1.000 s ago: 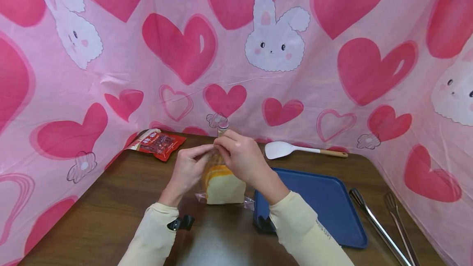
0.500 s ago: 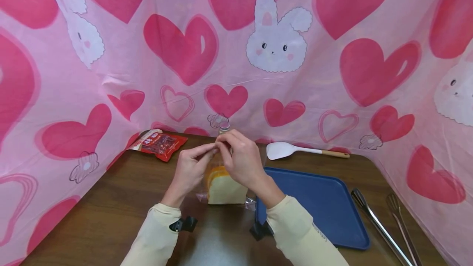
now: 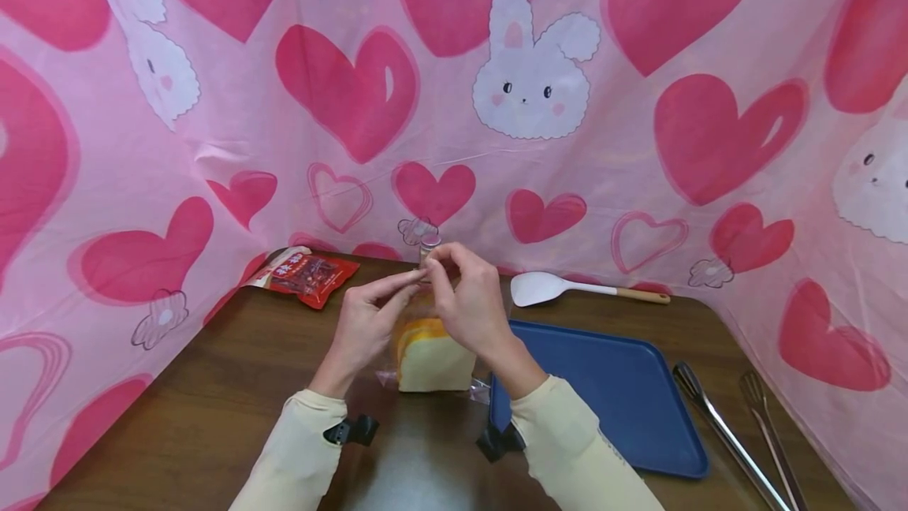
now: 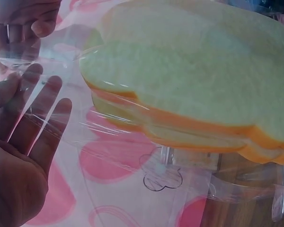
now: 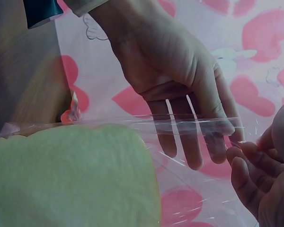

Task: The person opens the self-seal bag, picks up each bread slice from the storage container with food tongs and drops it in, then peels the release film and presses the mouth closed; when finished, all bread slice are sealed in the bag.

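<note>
Bread slices (image 3: 436,365) with orange crusts stand upright inside a clear plastic bag (image 3: 480,391) on the table. Above the bread, my left hand (image 3: 363,323) pinches the bag's gathered top between thumb and forefinger. My right hand (image 3: 470,302) meets it there, thumb and forefinger pinching at the same edge. In the left wrist view, the film stretches from the bread (image 4: 189,80) to the fingers, and the left hand's other fingers are spread. The right wrist view has both hands' fingertips close together beside the bread (image 5: 75,175). Exactly what the right fingertips pinch is too small to tell.
Behind the hands stands a capped bottle (image 3: 429,243), mostly hidden. A red food packet (image 3: 308,276) lies back left, a white spatula (image 3: 537,289) back right. A blue tray (image 3: 603,397) sits right of the bread, beside long slotted-head metal utensils (image 3: 723,428). Patterned cloth surrounds the table.
My right hand's fingertips have moved slightly up and right, and its thumb and forefinger have spread a little wider below the tips. The left hand and the bread stay nearly in place.
</note>
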Tool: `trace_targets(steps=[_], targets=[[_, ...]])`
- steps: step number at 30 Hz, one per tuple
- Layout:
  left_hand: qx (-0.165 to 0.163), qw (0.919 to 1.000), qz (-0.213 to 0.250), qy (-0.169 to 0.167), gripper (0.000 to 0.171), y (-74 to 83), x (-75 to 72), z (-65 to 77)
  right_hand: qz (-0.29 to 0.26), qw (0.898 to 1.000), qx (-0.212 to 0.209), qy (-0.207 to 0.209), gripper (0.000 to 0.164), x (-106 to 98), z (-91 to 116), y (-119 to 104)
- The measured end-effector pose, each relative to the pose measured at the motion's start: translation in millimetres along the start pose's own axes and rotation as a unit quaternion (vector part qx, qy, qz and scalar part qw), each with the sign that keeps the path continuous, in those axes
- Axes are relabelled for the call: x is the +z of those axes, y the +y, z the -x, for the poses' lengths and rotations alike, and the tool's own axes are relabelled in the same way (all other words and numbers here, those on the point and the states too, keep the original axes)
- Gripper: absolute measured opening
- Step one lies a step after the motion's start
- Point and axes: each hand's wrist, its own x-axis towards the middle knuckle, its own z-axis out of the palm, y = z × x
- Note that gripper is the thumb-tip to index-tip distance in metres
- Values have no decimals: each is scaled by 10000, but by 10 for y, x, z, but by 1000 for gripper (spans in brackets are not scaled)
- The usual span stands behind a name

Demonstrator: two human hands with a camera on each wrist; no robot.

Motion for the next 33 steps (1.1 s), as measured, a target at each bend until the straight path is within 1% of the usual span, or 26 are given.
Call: trace_targets(steps=[4, 7, 12, 15, 19, 25, 33], targets=[[-103, 9998, 185, 5, 31, -1, -13, 8, -365, 9988, 319, 28, 7, -17, 4, -7], [-260, 9990, 364, -23, 31, 7, -20, 10, -622, 9966, 535, 117, 7, -36, 0, -23], [-609, 9972, 438, 28, 29, 3, -35, 10, -1022, 9895, 974, 297, 7, -77, -1, -48], [-749, 9962, 431, 123, 27, -15, -47, 11, -1129, 9855, 1191, 443, 8, -107, 5, -51], [-834, 9949, 531, 198, 25, -30, -61, 13, -1079, 9831, 1339, 633, 7, -163, 14, -46], [-801, 9931, 814, 251, 22, -37, -75, 9, -816, 9830, 1356, 928, 6, -271, 36, -4], [-823, 9932, 697, 438, 19, -65, -121, 11, -791, 9778, 1535, 1187, 8, -446, 78, 89]])
